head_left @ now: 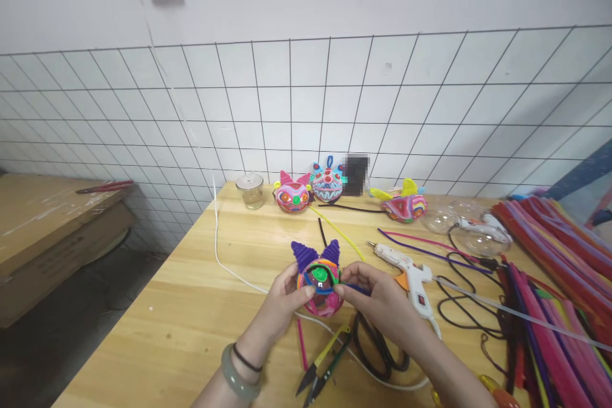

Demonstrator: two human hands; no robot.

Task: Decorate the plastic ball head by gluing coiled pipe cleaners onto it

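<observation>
A round pipe-cleaner animal head point(326, 305) with two purple ears stands in front of me, its clear shell partly covered in coloured strips. My left hand point(285, 296) grips its left side, the thumb pressed on the front near a blue strip. At the right side, my right hand point(370, 293) pinches a dark blue pipe cleaner point(354, 289) against the ball. Below lie yellow-and-green-handled thread snips point(329, 363) and black-handled scissors point(377, 350), partly behind my right forearm. A pink pipe cleaner point(301, 344) lies beside the snips.
A white glue gun point(406, 271) with its cord lies on the right. Behind stand a pink-eared head point(292, 194), a blue head point(327, 185), a winged piece point(405, 206) and a lidded cup point(252, 191). Clear plastic shells point(442, 218) and pipe-cleaner bundles point(549, 325) fill the right.
</observation>
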